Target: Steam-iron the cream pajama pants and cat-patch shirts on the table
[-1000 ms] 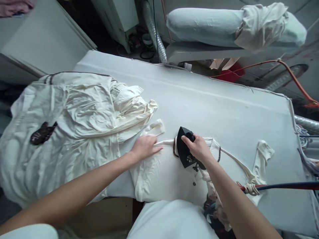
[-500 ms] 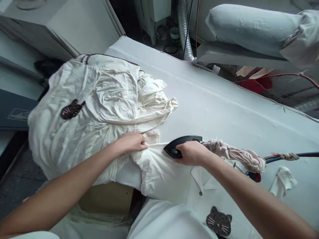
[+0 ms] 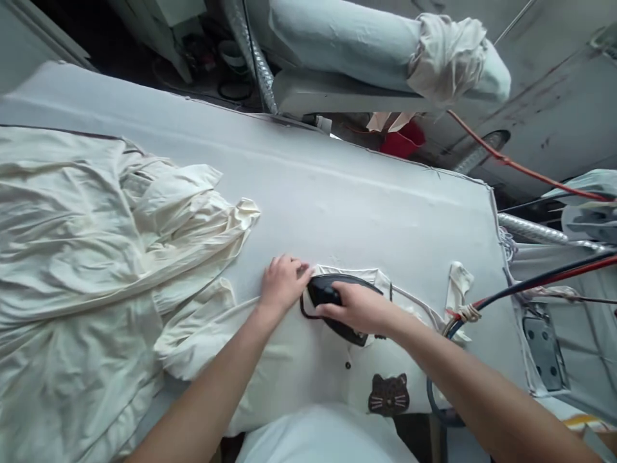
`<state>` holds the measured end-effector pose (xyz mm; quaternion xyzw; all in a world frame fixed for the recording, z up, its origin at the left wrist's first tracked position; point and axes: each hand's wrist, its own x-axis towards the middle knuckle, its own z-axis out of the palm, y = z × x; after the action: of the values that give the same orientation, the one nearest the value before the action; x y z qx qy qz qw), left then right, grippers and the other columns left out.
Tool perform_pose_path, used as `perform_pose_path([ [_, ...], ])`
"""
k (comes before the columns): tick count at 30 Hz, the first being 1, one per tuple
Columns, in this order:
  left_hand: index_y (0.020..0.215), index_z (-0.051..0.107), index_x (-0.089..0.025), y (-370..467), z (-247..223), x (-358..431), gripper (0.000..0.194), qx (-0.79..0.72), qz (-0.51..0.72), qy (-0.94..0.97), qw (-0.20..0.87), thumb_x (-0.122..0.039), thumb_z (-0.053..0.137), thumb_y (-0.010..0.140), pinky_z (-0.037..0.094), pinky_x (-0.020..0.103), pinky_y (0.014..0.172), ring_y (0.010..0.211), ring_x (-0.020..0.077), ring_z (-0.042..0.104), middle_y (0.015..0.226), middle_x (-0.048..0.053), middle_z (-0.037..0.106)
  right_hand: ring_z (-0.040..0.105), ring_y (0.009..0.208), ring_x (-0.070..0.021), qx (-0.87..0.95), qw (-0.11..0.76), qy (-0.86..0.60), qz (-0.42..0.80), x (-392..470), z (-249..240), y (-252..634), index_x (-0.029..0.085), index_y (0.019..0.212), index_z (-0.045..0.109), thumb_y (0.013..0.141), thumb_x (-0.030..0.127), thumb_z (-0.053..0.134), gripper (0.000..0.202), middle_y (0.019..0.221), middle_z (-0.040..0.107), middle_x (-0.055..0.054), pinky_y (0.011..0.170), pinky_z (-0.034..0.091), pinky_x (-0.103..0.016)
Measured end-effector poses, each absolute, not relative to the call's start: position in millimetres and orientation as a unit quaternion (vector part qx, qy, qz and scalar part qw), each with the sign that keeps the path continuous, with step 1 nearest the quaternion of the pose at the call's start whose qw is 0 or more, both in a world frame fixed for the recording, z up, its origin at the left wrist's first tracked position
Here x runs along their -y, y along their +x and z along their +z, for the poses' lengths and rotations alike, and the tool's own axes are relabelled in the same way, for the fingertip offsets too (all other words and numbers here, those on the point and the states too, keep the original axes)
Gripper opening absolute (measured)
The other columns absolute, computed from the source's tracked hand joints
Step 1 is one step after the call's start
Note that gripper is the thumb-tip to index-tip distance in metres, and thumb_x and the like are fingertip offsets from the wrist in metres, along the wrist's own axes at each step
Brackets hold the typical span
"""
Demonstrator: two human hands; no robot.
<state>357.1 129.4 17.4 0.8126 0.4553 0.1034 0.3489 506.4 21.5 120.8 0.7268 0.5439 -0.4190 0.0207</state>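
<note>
My right hand (image 3: 359,307) is wrapped round the handle of a black iron (image 3: 348,334), which rests on the neck area of a cream shirt (image 3: 299,373). A dark button and a brown cat-face patch (image 3: 388,394) show on the shirt front below the iron. My left hand (image 3: 285,281) lies at the shirt's upper edge, close to the iron's left end. Its fingers are spread on the cloth and board, the thumb stretched towards the iron. The iron's sole is hidden against the cloth.
A heap of crumpled cream garments (image 3: 77,257) covers the left of the padded ironing table (image 3: 337,193). Blue and red hoses (image 3: 540,281) run in from the right. Beyond the far edge are a padded sleeve arm (image 3: 347,42) and a red container (image 3: 403,138). A small cloth scrap (image 3: 459,283) lies at right.
My view has swung right. My left hand has let go of the shirt cloth and moved to beside the iron. The iron has moved right onto the neck area and turned.
</note>
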Motion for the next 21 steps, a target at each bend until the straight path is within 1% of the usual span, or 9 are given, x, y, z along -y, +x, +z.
perform_pose_path([
  [3,0.084,0.072,-0.023,388.9,20.7,-126.6,0.019,-0.462,0.043,0.838,0.286,-0.04,0.065,0.085,0.044,0.041,0.09,0.105,0.0304,0.06,0.101,0.009,0.07,0.063,0.068,-0.0182,-0.418,-0.049,0.797,-0.432,-2.1,112.5,570.9,0.021,0.097,0.062,0.091,0.061,0.053,0.041,0.086,0.071,-0.006,0.056,0.042,-0.026],
  [5,0.08,0.071,-0.023,390.5,21.2,-129.8,0.016,-0.453,0.025,0.846,0.279,-0.035,0.064,0.087,0.043,0.039,0.088,0.101,0.0276,0.062,0.097,0.008,0.069,0.059,0.06,-0.0162,-0.344,-0.093,0.836,-0.418,8.7,106.9,599.4,0.02,0.099,0.06,0.092,0.065,0.049,0.047,0.08,0.069,-0.005,0.052,0.039,-0.026],
  [7,0.081,0.072,-0.024,386.1,21.8,-134.3,0.015,-0.449,0.019,0.843,0.295,-0.034,0.063,0.088,0.043,0.037,0.087,0.099,0.0252,0.062,0.096,0.006,0.07,0.056,0.056,-0.0153,-0.327,-0.109,0.84,-0.418,17.3,106.7,614.0,0.019,0.097,0.059,0.092,0.068,0.048,0.05,0.075,0.066,-0.004,0.05,0.037,-0.026],
  [8,0.082,0.073,-0.024,384.1,22.2,-136.4,0.016,-0.45,0.019,0.838,0.308,-0.035,0.063,0.088,0.043,0.036,0.087,0.099,0.0245,0.062,0.096,0.005,0.07,0.056,0.056,-0.0153,-0.347,-0.098,0.83,-0.425,19.5,108.8,616.2,0.02,0.094,0.059,0.091,0.068,0.049,0.049,0.074,0.066,-0.003,0.049,0.037,-0.026],
  [10,0.084,0.074,-0.024,382.6,23.7,-139.6,0.017,-0.456,0.016,0.823,0.339,-0.038,0.064,0.087,0.044,0.035,0.086,0.098,0.0233,0.063,0.095,0.004,0.07,0.057,0.059,-0.0162,-0.425,-0.043,0.786,-0.446,17.2,114.8,611.6,0.021,0.088,0.059,0.089,0.064,0.056,0.043,0.074,0.066,-0.002,0.051,0.036,-0.027],
  [12,0.084,0.075,-0.024,383.5,25.3,-141.0,0.019,-0.462,0.011,0.806,0.371,-0.04,0.065,0.086,0.044,0.033,0.085,0.095,0.0219,0.064,0.095,0.003,0.071,0.059,0.063,-0.0177,-0.518,0.028,0.738,-0.431,4.7,118.6,598.6,0.022,0.084,0.06,0.086,0.059,0.063,0.037,0.075,0.067,-0.003,0.052,0.033,-0.028],
  [14,0.084,0.075,-0.023,384.1,26.5,-140.6,0.021,-0.465,0.008,0.795,0.389,-0.041,0.065,0.086,0.045,0.032,0.083,0.092,0.0207,0.065,0.093,0.002,0.071,0.062,0.068,-0.0198,-0.592,0.078,0.693,-0.403,-14.9,117.0,582.4,0.022,0.086,0.062,0.085,0.058,0.064,0.036,0.079,0.069,-0.004,0.054,0.033,-0.029],
  [18,0.091,0.077,-0.023,376.8,23.7,-134.8,0.023,-0.47,0.043,0.793,0.385,-0.038,0.06,0.09,0.045,0.031,0.083,0.093,0.0201,0.064,0.093,0.003,0.071,0.066,0.078,-0.0245,-0.642,0.111,0.669,-0.358,-52.5,104.1,559.9,0.022,0.091,0.065,0.086,0.064,0.059,0.043,0.088,0.072,-0.007,0.058,0.037,-0.03],
  [21,0.092,0.076,-0.023,370.0,18.9,-128.4,0.018,-0.477,0.072,0.799,0.358,-0.032,0.061,0.09,0.045,0.031,0.085,0.095,0.0203,0.063,0.094,0.003,0.071,0.066,0.078,-0.0251,-0.616,0.11,0.696,-0.352,-64.7,97.0,557.8,0.022,0.091,0.064,0.086,0.067,0.056,0.046,0.086,0.071,-0.008,0.059,0.038,-0.03],
])
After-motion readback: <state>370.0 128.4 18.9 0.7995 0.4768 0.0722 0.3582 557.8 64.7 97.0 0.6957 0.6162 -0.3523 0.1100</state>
